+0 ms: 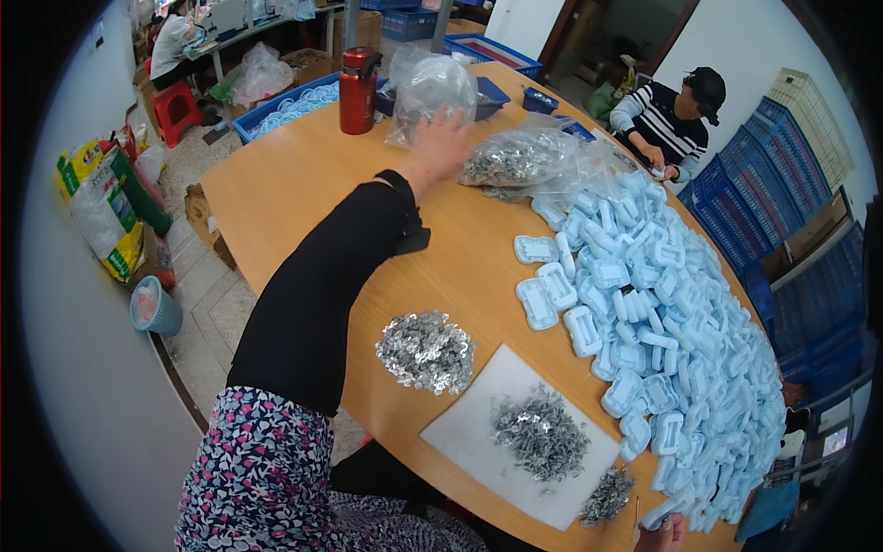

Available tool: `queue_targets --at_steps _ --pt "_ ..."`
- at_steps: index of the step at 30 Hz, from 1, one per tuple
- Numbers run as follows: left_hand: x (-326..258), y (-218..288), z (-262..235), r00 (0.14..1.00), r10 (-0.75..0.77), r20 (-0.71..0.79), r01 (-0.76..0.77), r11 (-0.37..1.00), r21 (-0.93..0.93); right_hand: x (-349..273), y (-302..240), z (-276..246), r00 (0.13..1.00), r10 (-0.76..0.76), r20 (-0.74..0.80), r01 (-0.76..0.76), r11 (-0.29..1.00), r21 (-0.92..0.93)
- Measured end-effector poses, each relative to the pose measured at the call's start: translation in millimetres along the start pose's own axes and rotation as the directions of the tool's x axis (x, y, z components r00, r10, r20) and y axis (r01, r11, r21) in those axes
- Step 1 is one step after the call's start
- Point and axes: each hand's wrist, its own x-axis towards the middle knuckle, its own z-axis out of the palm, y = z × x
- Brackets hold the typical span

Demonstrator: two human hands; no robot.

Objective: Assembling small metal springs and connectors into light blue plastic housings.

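Workshop, wooden desk (303,184). Left hand (441,143) spread open, reaching bag (520,156) at 12 o'clock; right hand (664,535) at 5, grip unclear, beside blue casings (681,322).

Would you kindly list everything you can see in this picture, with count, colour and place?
table: one, light wood, centre
plastic housings: a large pile, pale blue, right side of table
loose metal parts: one heap, silvery, near edge
white sheet: one, near edge, bearing a grey metal heap
small metal heap: one, grey, sheet's right corner
clear bags of metal parts: at least one, far centre
clear bag: one, far side
flask: one, red, far side
crates: many, blue, right
co-worker: one, striped top, far right
bin: one, teal, floor left
left hand: open, reaching at the bags
right hand: bottom edge, grip unclear
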Motion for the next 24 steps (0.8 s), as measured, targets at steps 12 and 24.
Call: queue_targets --at_steps 12,24 --pt "27 -63 13 0.987 -0.006 0.163 -0.055 0.929 0.366 6 1 10 0.987 0.091 -0.132 -0.092 0.996 -0.004" --pt "5 -60 21 0.983 0.179 0.049 -0.183 0.892 0.413 10 15 -1 0.992 0.092 -0.081 -0.089 0.995 0.045"
